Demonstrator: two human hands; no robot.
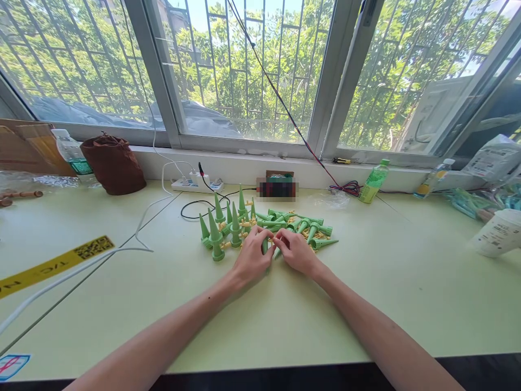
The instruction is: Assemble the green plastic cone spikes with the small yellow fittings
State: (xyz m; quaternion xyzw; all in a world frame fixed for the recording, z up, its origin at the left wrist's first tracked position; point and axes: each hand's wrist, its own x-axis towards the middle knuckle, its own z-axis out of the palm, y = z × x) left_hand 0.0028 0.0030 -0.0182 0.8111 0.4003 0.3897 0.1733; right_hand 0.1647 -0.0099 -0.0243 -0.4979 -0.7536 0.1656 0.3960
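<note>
My left hand (254, 252) is closed around a green plant watering spike (265, 245), mostly covered by the fingers. Fingertips of my right hand (296, 250) are pinched together against the left ones, at the side of that spike; what they grip is too small to make out. A green pointed tip (277, 253) shows beneath the right fingers. To the left, several green spikes (215, 234) stand upright on their caps, some with yellow valves (224, 245) sticking out. Behind and right of my hands lies a loose pile of green spikes (313, 231) mixed with small yellow pieces.
A power strip (197, 185) with cables and a blurred dark box (277, 187) sit near the window ledge. Bottles (374, 182) and a white cup (499, 233) stand to the right. At left are a brown pouch (113, 165) and a white cable (138, 228) crossing the table.
</note>
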